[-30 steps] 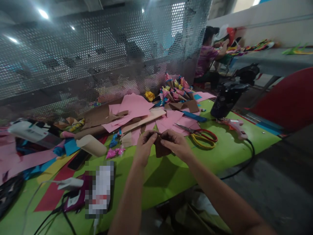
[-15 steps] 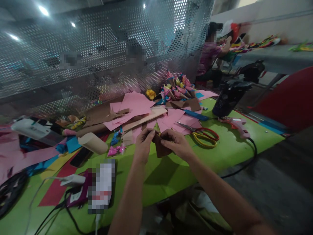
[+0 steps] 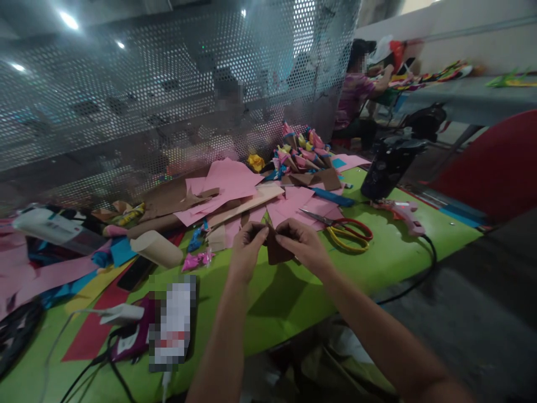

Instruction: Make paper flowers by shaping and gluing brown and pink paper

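A glossy green tabletop (image 3: 386, 268) extends beneath the fingers, with a grey perforated metal screen (image 3: 176, 101) beyond them. Above it, the left hand (image 3: 248, 246) and right hand (image 3: 301, 243) both pinch 1 small brown paper piece (image 3: 280, 253) in their fingertips. A dark cylindrical tumbler (image 3: 377, 176), contents hidden, stands beyond the fingers' right; a translucent plastic box (image 3: 59, 225) lies far to their left.

- Dim overall; small white ceiling lamps (image 3: 69, 20) glare around ten o'clock.
- Bright light shows through the grey perforated metal screen (image 3: 168, 84) near twelve.
- A soft shadow darkens the smooth lime-green tabletop (image 3: 377, 263) at six.
- The curved red chair back (image 3: 490, 168) at three looks murky, soft.
- Wide-angle distortion stretches the edges.
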Demonstrator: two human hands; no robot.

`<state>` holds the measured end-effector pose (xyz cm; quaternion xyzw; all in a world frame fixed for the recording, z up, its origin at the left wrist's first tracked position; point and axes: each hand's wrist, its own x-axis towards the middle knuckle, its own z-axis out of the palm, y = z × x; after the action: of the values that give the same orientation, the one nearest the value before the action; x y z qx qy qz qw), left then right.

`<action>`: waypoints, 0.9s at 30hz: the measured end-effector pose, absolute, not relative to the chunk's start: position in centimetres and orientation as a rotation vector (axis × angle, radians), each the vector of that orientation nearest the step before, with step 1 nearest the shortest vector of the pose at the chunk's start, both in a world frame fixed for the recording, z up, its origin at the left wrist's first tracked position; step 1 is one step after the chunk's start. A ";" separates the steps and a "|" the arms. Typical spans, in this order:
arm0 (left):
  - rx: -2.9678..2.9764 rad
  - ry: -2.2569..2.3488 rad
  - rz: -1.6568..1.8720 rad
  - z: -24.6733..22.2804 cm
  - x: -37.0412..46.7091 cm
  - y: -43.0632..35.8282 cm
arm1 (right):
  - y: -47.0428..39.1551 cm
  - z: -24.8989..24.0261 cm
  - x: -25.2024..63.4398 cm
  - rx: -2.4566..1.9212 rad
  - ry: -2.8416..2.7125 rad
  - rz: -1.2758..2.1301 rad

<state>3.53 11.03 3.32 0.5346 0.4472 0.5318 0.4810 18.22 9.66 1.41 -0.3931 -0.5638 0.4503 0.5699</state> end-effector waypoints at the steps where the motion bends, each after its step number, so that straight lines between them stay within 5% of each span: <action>1: 1.296 1.092 1.302 3.4 3.6 11.0 | 9.6 1.5 18.2 -0.923 -1.330 1.051; 27: 1.330 1.110 1.353 3.7 3.6 10.9 | 9.3 1.8 18.2 -0.926 -1.396 1.016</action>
<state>3.58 10.93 3.67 0.5391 0.4499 0.5484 0.4542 18.22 9.31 1.84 -0.3926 -0.5916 0.4304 0.5573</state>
